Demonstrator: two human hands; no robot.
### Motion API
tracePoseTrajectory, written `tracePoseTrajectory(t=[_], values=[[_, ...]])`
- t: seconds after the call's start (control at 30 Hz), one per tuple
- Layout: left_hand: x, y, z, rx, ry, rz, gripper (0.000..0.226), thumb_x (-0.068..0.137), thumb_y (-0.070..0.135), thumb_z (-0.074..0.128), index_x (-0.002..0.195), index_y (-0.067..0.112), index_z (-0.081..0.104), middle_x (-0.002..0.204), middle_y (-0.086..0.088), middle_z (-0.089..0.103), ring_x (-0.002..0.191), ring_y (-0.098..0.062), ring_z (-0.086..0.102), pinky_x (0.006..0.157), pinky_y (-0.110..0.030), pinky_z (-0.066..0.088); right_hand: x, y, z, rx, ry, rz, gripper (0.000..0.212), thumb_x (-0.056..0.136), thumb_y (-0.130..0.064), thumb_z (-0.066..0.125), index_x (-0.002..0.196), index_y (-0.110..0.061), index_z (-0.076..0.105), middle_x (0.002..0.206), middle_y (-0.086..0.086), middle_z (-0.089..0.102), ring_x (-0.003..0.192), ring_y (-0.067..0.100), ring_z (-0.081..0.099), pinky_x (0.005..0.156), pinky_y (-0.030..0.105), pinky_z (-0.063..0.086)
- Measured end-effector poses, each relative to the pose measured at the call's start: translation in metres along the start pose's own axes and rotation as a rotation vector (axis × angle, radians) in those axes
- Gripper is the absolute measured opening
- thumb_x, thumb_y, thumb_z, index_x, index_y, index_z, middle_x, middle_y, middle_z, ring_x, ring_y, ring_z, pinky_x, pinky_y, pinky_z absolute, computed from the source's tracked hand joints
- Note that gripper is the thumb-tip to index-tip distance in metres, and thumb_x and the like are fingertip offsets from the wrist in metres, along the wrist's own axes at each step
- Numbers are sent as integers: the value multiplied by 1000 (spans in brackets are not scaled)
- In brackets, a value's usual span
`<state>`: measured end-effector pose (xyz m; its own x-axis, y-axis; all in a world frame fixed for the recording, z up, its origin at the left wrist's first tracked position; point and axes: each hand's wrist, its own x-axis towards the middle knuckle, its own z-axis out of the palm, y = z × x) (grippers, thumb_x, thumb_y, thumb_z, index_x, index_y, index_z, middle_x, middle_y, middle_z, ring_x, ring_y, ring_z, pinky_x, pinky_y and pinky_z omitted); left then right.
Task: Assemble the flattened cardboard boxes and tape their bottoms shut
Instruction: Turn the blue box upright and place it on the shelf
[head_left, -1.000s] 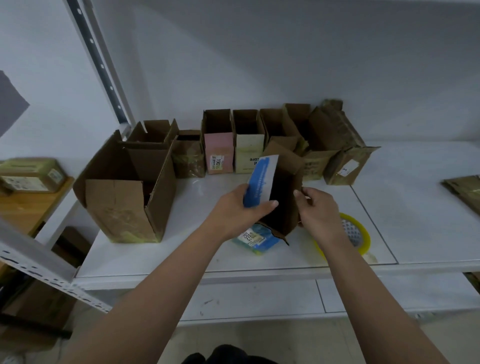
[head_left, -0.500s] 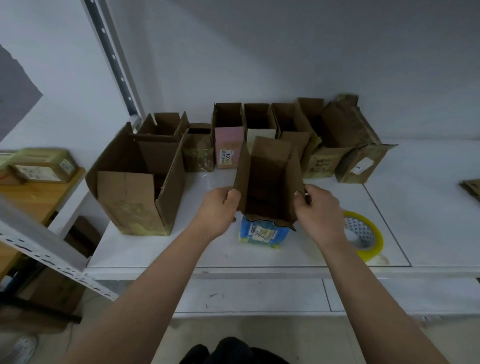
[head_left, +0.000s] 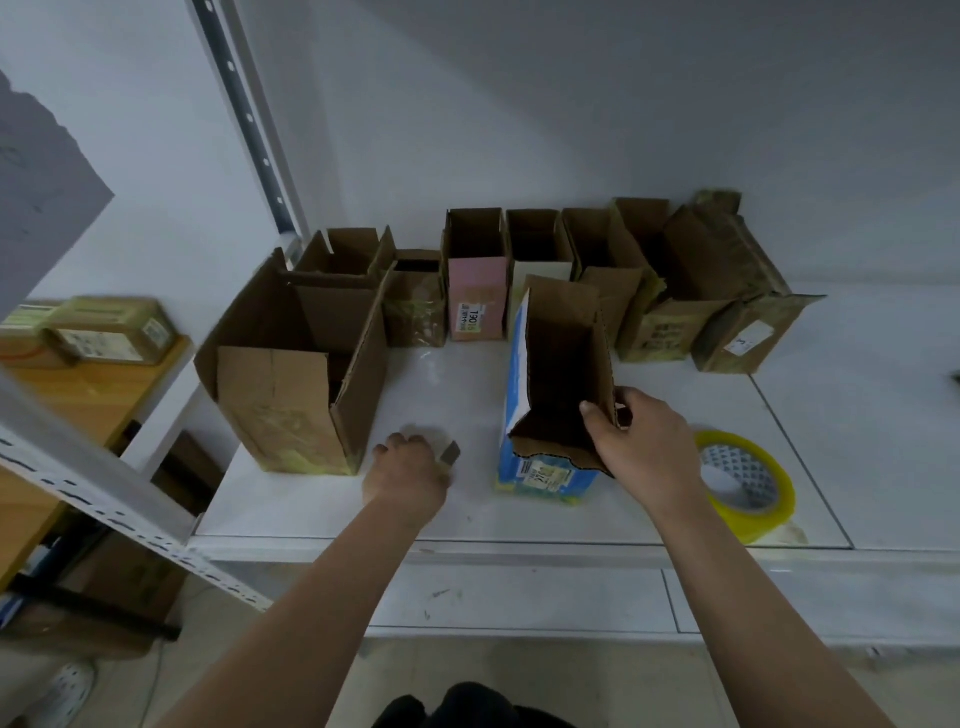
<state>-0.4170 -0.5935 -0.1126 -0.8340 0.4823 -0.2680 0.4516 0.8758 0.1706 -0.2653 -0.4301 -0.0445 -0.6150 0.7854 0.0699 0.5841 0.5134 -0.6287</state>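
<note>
Head view shows your right hand (head_left: 641, 441) gripping the right wall of the blue box (head_left: 553, 395), thumb inside the open top and fingers curled round the outside. The box stands upright on the white counter (head_left: 857, 415), near its front edge, top flaps raised and a printed label on its near face. Your left hand (head_left: 410, 467) rests on the counter to the left of the blue box, apart from it, fingers curled round a small grey object (head_left: 450, 452); what that object is, you cannot tell. The roll of yellow tape (head_left: 748, 488) lies flat just to the right of your right wrist. A large brown box (head_left: 296, 374) stands open at the left end of the counter. Behind, a row of smaller open boxes (head_left: 613, 275) lines the wall, among them a pink box (head_left: 477, 296).
</note>
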Motion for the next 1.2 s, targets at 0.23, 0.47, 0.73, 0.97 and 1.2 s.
tracePoseTrajectory(t=[0.23, 0.47, 0.73, 0.97, 1.2], values=[[1, 4, 1, -20, -60, 32, 40, 97, 16, 48, 134, 1, 40, 132, -17, 52, 123, -31, 51, 98, -33, 41, -8, -9, -6, 48, -128, 13, 54, 94, -60, 42, 128, -22, 57, 109, 2, 69, 106, 24, 62, 85, 37, 49], [-22, 17, -63, -523, 241, 261, 12, 93, 6, 47, 98, 10, 37, 78, -4, 51, 81, -33, 59, 63, -34, 41, 2, -16, 1, 76, -265, 102, 21, 98, -30, 39, 95, -14, 53, 81, 15, 67, 61, 30, 69, 79, 47, 53], [-29, -34, -146, -502, 665, 205, 22, 91, 28, 59, 104, 17, 45, 78, 8, 55, 71, -17, 57, 60, -33, 46, 1, -70, 31, 234, -296, 37, 25, 101, -28, 38, 104, -7, 52, 94, 15, 63, 57, 29, 69, 68, 47, 58], [-16, -71, -147, -240, 441, 93, 42, 81, 71, 54, 92, 31, 58, 82, 13, 61, 68, -2, 50, 54, -22, 32, -6, -110, 67, 181, -457, -6, 38, 97, -47, 47, 116, -15, 51, 103, 5, 63, 69, 21, 71, 74, 43, 59], [-11, -72, -140, -249, 419, 184, 30, 86, 59, 57, 85, 30, 62, 76, 11, 61, 70, -3, 55, 55, -21, 40, -5, -125, 84, 327, -433, 30, 27, 102, -30, 40, 114, -10, 54, 106, 11, 64, 70, 23, 71, 71, 41, 60]])
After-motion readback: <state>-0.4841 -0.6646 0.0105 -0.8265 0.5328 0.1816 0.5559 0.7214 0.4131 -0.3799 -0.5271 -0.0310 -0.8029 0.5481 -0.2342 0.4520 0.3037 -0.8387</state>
